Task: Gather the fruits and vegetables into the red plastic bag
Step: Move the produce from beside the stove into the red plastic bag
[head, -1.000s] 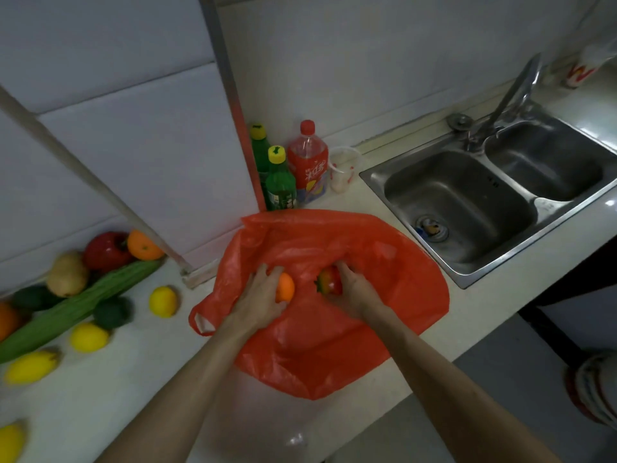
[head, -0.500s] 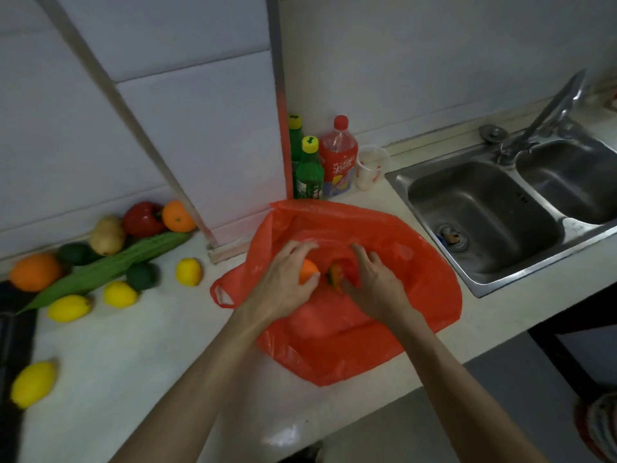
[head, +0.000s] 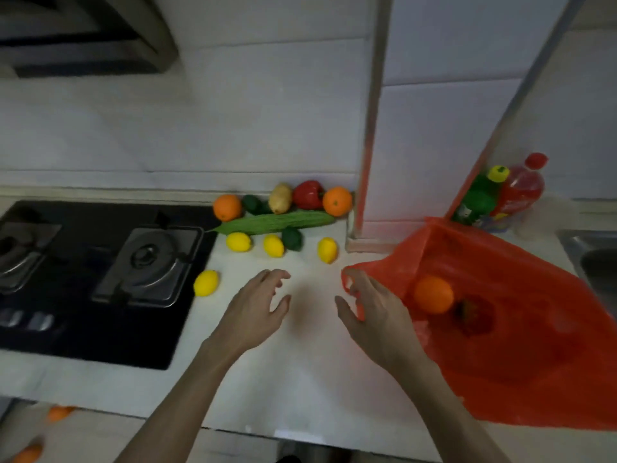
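The red plastic bag point(head: 521, 355) lies open on the white counter at the right, with an orange point(head: 433, 294) and a dark red fruit point(head: 473, 315) inside it. My right hand point(head: 370, 309) hovers open at the bag's left handle. My left hand point(head: 258, 305) is open over bare counter. Beyond them lie several lemons point(head: 327, 249), a long green gourd point(head: 277, 222), two oranges point(head: 337, 201), a red pepper point(head: 309, 194), a potato point(head: 281, 197) and dark green fruits point(head: 292, 238).
A black gas hob point(head: 100, 279) fills the left of the counter. A white pillar point(head: 417, 128) stands behind the bag, with a green bottle point(head: 477, 202) and a red bottle point(head: 521, 192) beside it. A sink edge point(head: 597, 255) shows at far right. Orange fruits point(head: 58, 412) lie on the floor.
Both hands have let go of the orange and the red fruit inside the bag and moved left out of it. The view has swung left toward the hob.
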The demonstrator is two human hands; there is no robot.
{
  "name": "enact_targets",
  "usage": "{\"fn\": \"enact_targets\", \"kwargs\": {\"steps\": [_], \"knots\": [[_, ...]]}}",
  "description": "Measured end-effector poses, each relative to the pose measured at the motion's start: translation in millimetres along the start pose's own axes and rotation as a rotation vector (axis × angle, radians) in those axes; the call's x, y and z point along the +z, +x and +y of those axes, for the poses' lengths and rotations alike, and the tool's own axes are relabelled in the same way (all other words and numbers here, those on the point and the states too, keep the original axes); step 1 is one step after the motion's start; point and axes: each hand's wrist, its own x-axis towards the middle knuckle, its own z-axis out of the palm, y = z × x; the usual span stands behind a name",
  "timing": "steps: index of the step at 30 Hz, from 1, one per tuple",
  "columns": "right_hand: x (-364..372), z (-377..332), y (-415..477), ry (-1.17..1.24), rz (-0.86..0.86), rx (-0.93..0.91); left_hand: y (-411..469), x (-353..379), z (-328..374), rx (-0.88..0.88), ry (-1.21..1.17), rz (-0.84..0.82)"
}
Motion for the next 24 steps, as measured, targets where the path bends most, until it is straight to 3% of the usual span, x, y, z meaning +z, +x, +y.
{"fn": "enact_targets", "kwargs": {"steps": [5,13,17,24], "knots": [[61.1,-33.5,34.4,-0.01,-0.148,-0.042,-14.5,-29.6,-69.0,-0.179,0.06,0.034],[147.2,-49.5,120.5,-0.184,-0.359,-0.019,15.9,-55.8,-174.2,-0.348,0.189,-0.082],[187.8,-36.3,165.4,-0.258,-0.342,0.013,39.2,-48.4,-202.4,-0.355,0.233,-0.159],[220.4,-34.3,199.3,-0.462,-0.479,0.038,45.3,-24.0,-223.8,-0.32,0.201,-0.304]]}}
